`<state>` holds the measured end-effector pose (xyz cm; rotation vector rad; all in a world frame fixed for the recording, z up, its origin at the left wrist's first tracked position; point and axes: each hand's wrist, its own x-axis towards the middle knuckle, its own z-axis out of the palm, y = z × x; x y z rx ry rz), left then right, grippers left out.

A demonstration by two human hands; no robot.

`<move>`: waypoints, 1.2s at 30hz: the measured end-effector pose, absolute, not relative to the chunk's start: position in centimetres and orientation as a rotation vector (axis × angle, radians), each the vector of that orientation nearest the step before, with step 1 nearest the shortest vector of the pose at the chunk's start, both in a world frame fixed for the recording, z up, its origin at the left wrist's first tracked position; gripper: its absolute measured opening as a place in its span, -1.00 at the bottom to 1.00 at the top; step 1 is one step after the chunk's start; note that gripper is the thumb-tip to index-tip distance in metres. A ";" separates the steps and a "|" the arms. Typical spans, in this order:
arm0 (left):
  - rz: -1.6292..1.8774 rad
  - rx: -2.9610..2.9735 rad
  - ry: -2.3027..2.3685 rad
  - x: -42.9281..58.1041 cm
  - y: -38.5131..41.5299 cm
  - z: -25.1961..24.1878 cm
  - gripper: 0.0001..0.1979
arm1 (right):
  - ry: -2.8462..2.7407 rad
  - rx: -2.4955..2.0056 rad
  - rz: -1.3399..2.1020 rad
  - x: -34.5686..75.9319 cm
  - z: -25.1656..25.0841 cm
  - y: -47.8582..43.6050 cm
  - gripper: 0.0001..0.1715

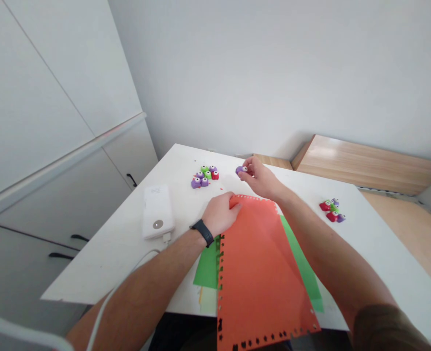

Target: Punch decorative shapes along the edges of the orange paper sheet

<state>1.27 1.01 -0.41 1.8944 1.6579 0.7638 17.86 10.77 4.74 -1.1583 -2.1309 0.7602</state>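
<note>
Paper (261,273) (orange) overlaps green sheet (207,268) at near edge of desk (120,239). Your left hand (220,214) pinches paper's far left corner; farther out, your right hand (262,179) holds purple punch (241,169) between two punch clusters (208,175).

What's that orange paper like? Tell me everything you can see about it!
The orange sheet looks like thin paper or card, longer than it is wide. Little shaped holes and notches line its left, near and far edges; the right edge looks mostly plain. The left hand pinches its far left corner, thumb on top. It overlaps something green, and its near end sticks out past the white table.
</note>
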 end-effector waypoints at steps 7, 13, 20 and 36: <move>0.800 1.888 1.621 1.3 1.0 -0.1 -0.75 | -1.560 -1.077 1.236 29.0 3.1 5.3 -0.57; 0.780 1.875 1.656 1.4 1.1 -0.5 -0.67 | -1.264 -1.091 1.431 33.3 0.6 2.4 -0.65; 0.900 1.832 1.671 1.0 1.5 -0.4 -0.66 | -1.134 -1.162 1.457 34.7 -1.5 2.8 -0.53; 0.955 1.750 1.586 1.1 1.1 1.3 -0.71 | -1.176 -1.136 1.542 34.2 -1.0 2.5 -0.61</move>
